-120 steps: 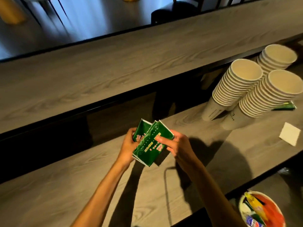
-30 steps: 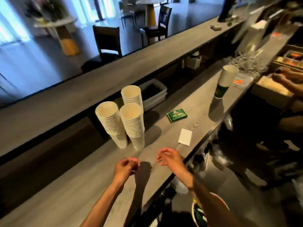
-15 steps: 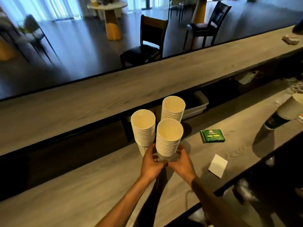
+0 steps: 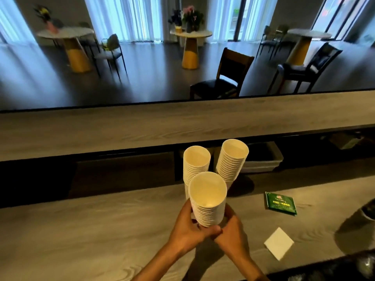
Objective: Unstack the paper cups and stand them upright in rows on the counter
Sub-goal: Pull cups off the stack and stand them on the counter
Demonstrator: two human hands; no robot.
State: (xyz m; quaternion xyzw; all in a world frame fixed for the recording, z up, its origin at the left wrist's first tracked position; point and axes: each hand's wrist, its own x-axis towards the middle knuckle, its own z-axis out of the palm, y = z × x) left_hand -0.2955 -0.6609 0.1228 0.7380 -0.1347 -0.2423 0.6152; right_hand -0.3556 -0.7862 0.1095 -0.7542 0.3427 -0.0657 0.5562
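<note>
Half a second ago both hands were just closing on the base of the nearest stack as it stood on the counter; now that near stack of paper cups [image 4: 207, 199] looks raised toward the camera, its open mouth tilted up at the viewer. The left hand [image 4: 187, 228] wraps its fingers and thumb around the lower cups from the left, and the right hand [image 4: 233, 230] clasps the same base from the right — a two-handed hold, probably because a tall nested column would sway or buckle if taken by one side only. Whether the stack's foot is clear of the counter [image 4: 81, 230] is hidden behind the hands.

Two more stacks, the left stack [image 4: 196, 165] and the right stack [image 4: 232, 159], stand just beyond it, close together. To the right lie a green packet [image 4: 281, 203] and, nearer, a white napkin [image 4: 279, 243]. No single cup stands alone — the rows are not yet begun.
</note>
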